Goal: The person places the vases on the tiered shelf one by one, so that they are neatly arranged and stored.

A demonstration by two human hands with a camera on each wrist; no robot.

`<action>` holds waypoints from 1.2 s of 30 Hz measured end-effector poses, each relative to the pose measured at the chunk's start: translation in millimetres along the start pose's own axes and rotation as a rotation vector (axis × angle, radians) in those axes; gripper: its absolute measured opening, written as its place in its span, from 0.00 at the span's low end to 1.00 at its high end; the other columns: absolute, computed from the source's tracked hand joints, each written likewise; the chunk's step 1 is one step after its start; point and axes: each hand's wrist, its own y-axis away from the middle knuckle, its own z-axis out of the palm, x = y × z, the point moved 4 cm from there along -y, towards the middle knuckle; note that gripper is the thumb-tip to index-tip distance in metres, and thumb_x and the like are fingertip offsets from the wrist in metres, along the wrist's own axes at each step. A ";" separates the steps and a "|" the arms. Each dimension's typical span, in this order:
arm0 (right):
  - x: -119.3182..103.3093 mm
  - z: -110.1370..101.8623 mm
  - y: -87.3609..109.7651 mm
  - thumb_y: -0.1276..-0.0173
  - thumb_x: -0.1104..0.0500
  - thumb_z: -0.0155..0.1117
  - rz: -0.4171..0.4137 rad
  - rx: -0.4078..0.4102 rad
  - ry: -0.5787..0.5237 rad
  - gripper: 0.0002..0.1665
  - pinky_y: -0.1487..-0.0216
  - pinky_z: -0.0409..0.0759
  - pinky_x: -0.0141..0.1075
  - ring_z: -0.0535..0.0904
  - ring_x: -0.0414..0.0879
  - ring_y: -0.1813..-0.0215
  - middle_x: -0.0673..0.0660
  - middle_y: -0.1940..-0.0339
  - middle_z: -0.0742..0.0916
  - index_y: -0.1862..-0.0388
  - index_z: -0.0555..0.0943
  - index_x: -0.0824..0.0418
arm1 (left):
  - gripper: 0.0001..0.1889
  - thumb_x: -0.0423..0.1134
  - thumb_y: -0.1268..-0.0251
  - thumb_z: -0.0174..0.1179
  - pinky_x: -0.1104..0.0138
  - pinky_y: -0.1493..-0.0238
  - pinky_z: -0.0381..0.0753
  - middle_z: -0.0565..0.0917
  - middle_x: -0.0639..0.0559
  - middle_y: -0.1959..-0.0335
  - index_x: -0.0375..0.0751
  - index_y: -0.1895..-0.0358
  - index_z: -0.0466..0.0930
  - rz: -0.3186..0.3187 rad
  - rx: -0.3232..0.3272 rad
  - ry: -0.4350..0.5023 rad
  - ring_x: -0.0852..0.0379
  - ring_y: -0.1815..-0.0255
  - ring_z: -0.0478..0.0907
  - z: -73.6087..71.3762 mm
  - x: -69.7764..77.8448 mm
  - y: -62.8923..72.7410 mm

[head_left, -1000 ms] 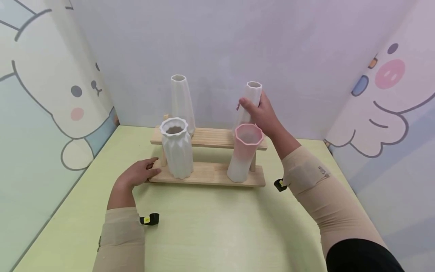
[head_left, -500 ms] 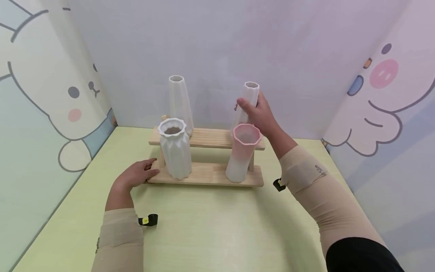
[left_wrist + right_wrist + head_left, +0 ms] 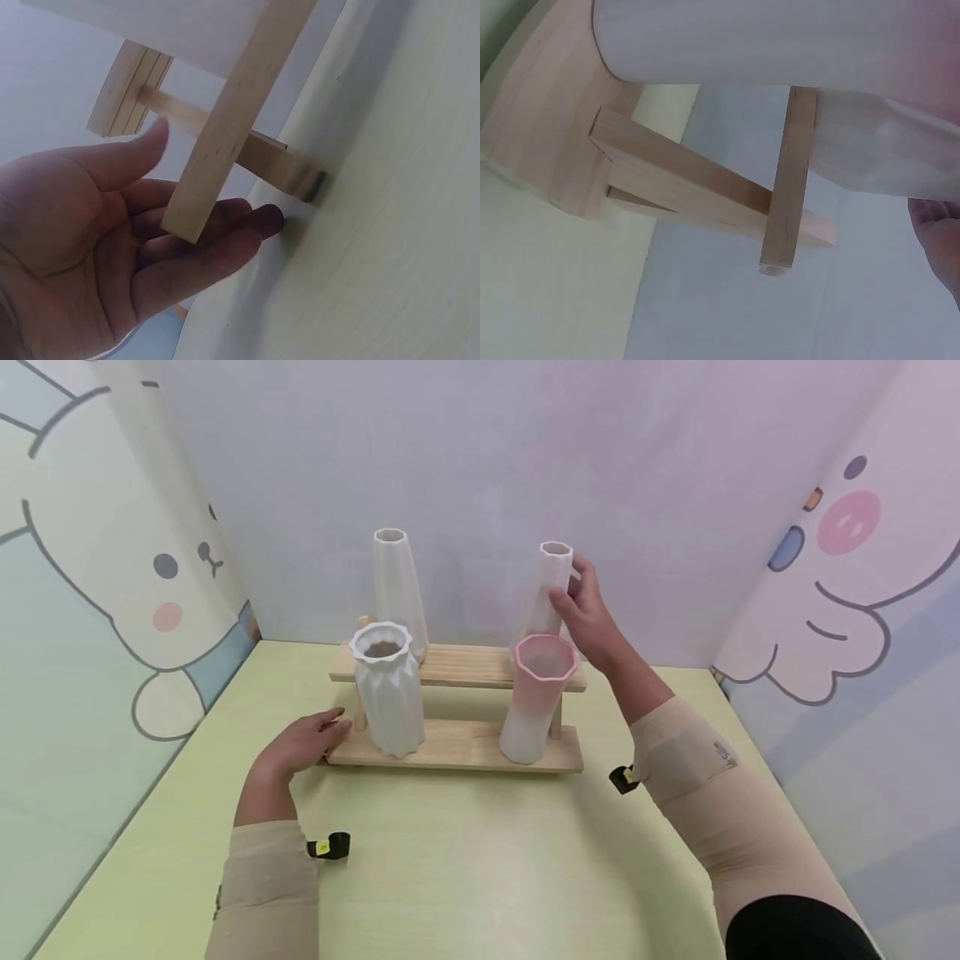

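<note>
A two-tier wooden shelf rack stands on the table. My left hand is at the left end of its lower board. In the left wrist view the left thumb is apart from the board, and loosely bent fingers reach past its end. My right hand is beside the tall white vase on the upper right, its thumb at the vase's side and fingers loosened behind. In front stands a pink-and-white vase. A ribbed white vase and another tall white vase stand on the left.
The pale green table runs back to a wall behind the rack. Side panels with cartoon animals flank it. Black wrist-camera mounts stick out from both sleeves.
My right hand has loosened from the tall right vase and shifted right; the vase stays upright on the upper board. The left thumb has drawn back slightly from the lower board.
</note>
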 end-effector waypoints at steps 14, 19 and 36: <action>10.7 -22.1 77.3 0.28 0.36 0.54 -0.172 0.225 -0.283 0.44 0.24 0.53 0.53 0.58 0.61 0.24 0.69 0.26 0.63 0.23 0.50 0.52 | 0.40 0.68 0.26 0.25 0.38 0.27 0.50 0.52 0.42 0.21 0.50 0.19 0.36 0.087 0.336 0.207 0.34 0.24 0.55 -26.0 25.1 6.0; 17.9 -10.4 106.0 0.26 0.37 0.50 -0.140 0.240 -0.280 0.42 0.25 0.55 0.50 0.57 0.61 0.24 0.68 0.25 0.62 0.23 0.50 0.53 | 0.35 0.58 0.21 0.26 0.46 0.23 0.32 0.35 0.54 0.18 0.51 0.21 0.26 0.269 0.371 0.388 0.47 0.19 0.32 -35.0 46.3 14.5; 16.9 7.7 153.0 0.19 0.48 0.42 -0.058 0.136 0.103 0.36 0.26 0.50 0.61 0.53 0.54 0.21 0.55 0.21 0.59 0.20 0.45 0.52 | 0.51 0.74 0.35 0.39 0.59 0.24 0.21 0.25 0.61 0.20 0.53 0.22 0.22 0.598 0.604 0.325 0.63 0.22 0.19 -35.8 100.5 47.9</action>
